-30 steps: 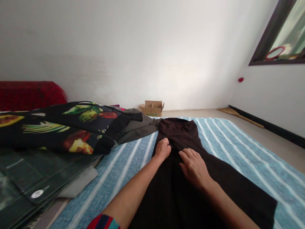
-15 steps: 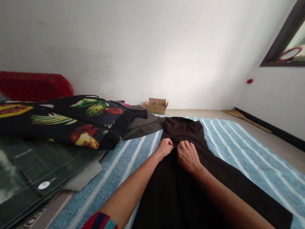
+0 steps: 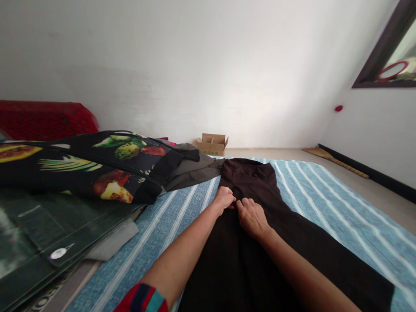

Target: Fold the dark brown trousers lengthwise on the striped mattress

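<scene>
Dark brown trousers point(image 3: 292, 236) lie spread over a blue striped bed cover, their gathered waistband at the far end and one leg slanting off to the right. On the upper part of the trousers, my left hand point(image 3: 225, 198) is closed with a pinch of the fabric at its fingertips. Close beside it, my right hand point(image 3: 252, 216) has its fingers bent down onto the same cloth, gripping it near the left fingertips. The two hands almost touch. What exactly lies under the right fingers is partly hidden.
To the left are piled clothes: a black fruit-print garment point(image 3: 126, 167), a dark green denim garment point(image 3: 35, 234) and grey cloth point(image 3: 191, 171). The striped bed cover point(image 3: 325, 195) stretches right. Behind stand a cardboard box point(image 3: 212, 144) and a red bundle point(image 3: 48, 119) by the wall.
My right hand has shifted slightly left, closer to my left hand, and its fingers have changed their hold on the cloth. The trousers lie almost as before.
</scene>
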Motion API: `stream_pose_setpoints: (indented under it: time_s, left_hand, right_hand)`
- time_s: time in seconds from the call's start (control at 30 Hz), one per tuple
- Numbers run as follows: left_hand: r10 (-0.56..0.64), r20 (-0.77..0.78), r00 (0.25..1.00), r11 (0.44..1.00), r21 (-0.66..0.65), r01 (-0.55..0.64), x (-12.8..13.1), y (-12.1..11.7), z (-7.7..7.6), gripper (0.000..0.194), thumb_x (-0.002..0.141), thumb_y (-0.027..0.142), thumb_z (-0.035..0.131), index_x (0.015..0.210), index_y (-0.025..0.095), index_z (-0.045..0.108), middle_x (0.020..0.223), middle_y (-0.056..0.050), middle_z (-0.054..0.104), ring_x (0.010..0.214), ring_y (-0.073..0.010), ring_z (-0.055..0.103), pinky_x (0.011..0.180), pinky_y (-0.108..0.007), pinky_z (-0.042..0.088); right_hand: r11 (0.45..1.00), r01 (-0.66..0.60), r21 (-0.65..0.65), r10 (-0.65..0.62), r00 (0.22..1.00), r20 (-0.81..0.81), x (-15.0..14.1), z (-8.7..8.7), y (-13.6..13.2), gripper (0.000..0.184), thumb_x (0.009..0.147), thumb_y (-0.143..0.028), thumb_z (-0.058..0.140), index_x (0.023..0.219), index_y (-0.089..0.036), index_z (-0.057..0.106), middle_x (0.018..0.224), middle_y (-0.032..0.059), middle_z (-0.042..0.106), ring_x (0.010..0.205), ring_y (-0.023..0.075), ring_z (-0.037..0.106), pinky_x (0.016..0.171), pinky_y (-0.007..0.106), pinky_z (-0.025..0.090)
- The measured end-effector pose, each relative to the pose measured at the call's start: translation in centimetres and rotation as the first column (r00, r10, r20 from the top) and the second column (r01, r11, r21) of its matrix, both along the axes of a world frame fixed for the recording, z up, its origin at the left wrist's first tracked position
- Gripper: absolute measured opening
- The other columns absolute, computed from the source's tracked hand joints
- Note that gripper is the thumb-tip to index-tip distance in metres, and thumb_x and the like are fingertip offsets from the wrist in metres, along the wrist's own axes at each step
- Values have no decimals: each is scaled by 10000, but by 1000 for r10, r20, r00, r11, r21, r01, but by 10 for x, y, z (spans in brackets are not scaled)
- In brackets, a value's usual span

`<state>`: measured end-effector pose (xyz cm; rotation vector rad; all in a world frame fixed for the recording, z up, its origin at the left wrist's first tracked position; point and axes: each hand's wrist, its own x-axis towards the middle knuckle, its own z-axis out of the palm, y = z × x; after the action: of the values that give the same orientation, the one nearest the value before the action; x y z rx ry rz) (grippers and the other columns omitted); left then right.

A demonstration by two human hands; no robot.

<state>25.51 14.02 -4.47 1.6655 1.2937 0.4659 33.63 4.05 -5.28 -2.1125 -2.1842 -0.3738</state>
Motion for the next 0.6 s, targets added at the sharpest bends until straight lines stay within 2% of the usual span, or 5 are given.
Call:
stream_pose_setpoints:
  time_s: [0.17,0.27,0.33,0.4,0.6]
  left_hand:
    - [-84,-182,980,995,33,91,-2,2,4,110,875,208,543,871,112,597,714,2,623,577,-104,601,535,-240,513]
    - [-72,-322,944,982,143,123,-3,2,9,70,788,135,595,724,115,615,654,-51,640,661,-186,649,610,-291,512]
    - [-19,-390,921,956,262,131,-3,-1,13,34,717,86,616,723,119,624,766,-119,666,836,-265,648,723,-344,495]
    - [22,-419,908,913,378,152,-1,-6,16,134,697,65,601,813,126,630,933,-154,657,989,-295,598,827,-374,453]
    - [-43,-387,921,787,554,270,14,-17,9,271,774,70,484,974,198,614,1054,-57,616,985,-168,579,869,-248,414]
  right_hand:
    - [1000,-19,14,19,999,-30,-3,-2,-5,225,872,-122,410,1014,-150,582,931,105,559,855,233,504,626,305,415]
    - [1000,-20,15,21,999,-44,-5,-3,-6,238,867,-116,411,1028,-143,583,938,111,559,862,242,500,633,316,421]
    - [1000,-27,12,28,998,-50,-6,-3,-7,248,863,-109,409,1030,-138,589,943,118,562,868,248,498,644,328,424]
    - [999,-36,8,37,998,-59,-6,-2,-7,251,858,-101,406,1014,-127,601,944,124,568,872,252,498,655,339,426]
    - [998,-61,-2,60,992,-110,-7,1,-15,225,832,-114,446,967,-122,626,951,122,599,870,235,513,693,326,428]
